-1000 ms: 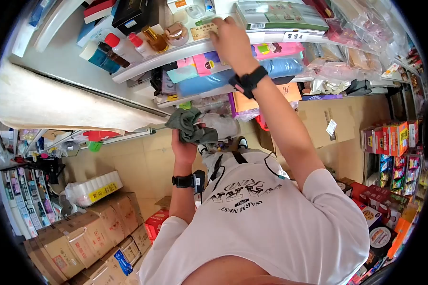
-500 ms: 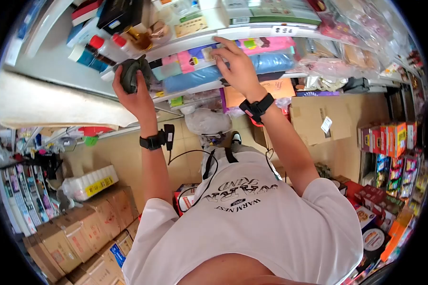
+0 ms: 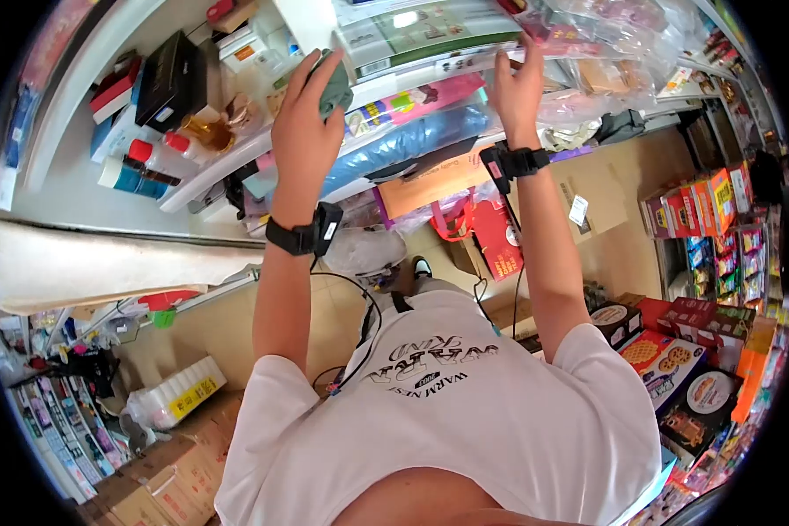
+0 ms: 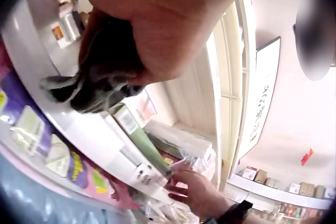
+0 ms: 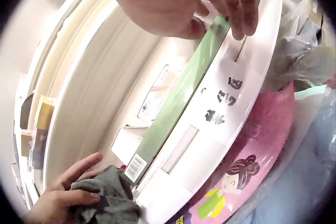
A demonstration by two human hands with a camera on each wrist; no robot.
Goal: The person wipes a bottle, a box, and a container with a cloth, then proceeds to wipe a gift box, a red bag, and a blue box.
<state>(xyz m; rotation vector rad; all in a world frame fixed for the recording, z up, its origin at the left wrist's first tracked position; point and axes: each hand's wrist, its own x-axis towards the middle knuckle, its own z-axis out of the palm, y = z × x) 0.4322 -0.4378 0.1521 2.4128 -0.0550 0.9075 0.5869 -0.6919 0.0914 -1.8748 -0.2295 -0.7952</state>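
The left hand (image 3: 307,145) grips a crumpled dark green cloth (image 3: 336,89) at the shelf, beside the left end of a flat green box (image 3: 430,37). In the right wrist view the cloth (image 5: 107,195) lies under the fingers near the box's barcode end. At the box's other end is the right hand (image 3: 519,96), its fingers at the corner and on the shelf's front edge (image 5: 220,95). The left wrist view shows the right hand (image 4: 197,192) at that far corner, and the cloth (image 4: 100,85) bunched in the left hand.
Bottles with red caps (image 3: 145,153), a black box (image 3: 168,83) and an amber bottle (image 3: 209,131) stand on the shelf to the left. Below lie pink packs (image 3: 438,95) and a blue wrapped bundle (image 3: 412,145). Plastic-wrapped goods (image 3: 605,74) are at the right.
The left hand has carried the cloth up and right to the shelf beside the green box. The right hand has moved from the small card's area to the box's right end.
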